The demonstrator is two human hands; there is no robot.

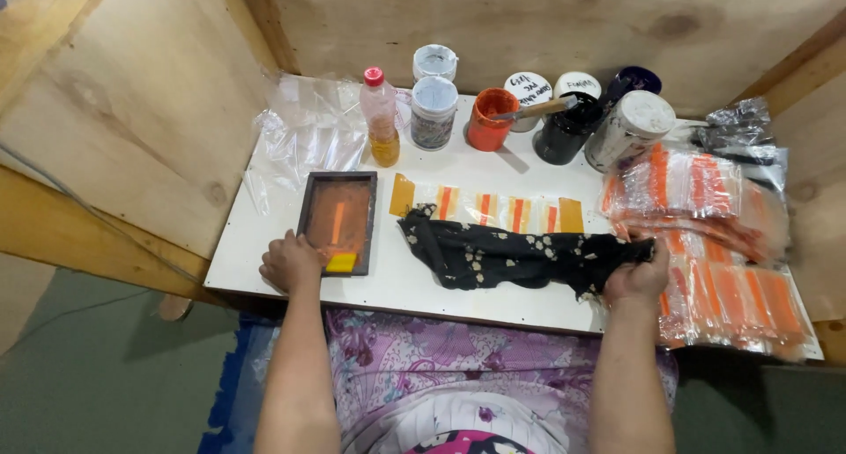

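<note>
- Black floral cloth (pixel 520 258) is lying across the near middle of the white table (pixel 397 282); the right hand (pixel 636 276) is closing its fingers on the cloth's right end, gripping it.
- The left hand (pixel 289 262) is resting curled on the near left corner of the small dark-framed printing screen (pixel 337 221), holding the frame; a yellow squeegee (pixel 341 263) is lying just beside its fingers.
- Clear strips with orange bars (pixel 486 207) are lying in a row just beyond the cloth.
- Stacked clear bags with orange stripes (pixel 723 242) are piling up at the right, touching the right hand.
- Ink jars (pixel 564 123), an orange pot (pixel 489 119) and a red-capped bottle (pixel 381 119) are standing along the far edge.
</note>
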